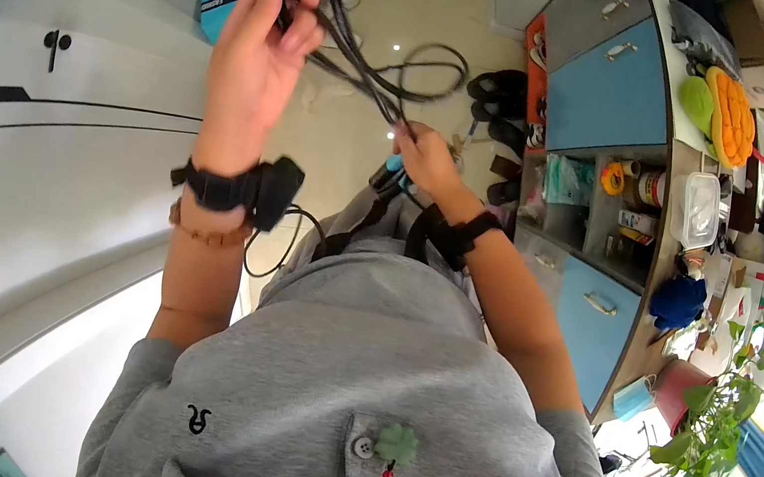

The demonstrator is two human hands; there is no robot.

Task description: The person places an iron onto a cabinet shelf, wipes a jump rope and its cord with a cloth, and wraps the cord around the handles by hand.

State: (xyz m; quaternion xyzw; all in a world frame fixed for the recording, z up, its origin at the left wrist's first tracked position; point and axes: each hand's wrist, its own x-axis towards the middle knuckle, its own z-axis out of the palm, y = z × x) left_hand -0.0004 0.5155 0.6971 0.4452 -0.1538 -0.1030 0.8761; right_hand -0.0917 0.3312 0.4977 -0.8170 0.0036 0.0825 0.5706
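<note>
A black cable (357, 57) runs in several loose strands between my two hands. My left hand (271, 28) is raised at the upper left, palm turned up, its fingers curled round the strands. Lower and to the right, my right hand (424, 157) pinches the bundle between thumb and fingers. One loop of the cable sticks out to the right above my right hand. Both wrists carry black straps, and a dark box-shaped device (278, 193) sits on the left one.
White cabinet doors (74, 86) stand on the left. To the right is a blue and grey cabinet (608, 95) with open shelves and a cluttered top. Dark shoes (498, 91) lie on the tiled floor beside it. A potted plant (711, 415) stands at the lower right.
</note>
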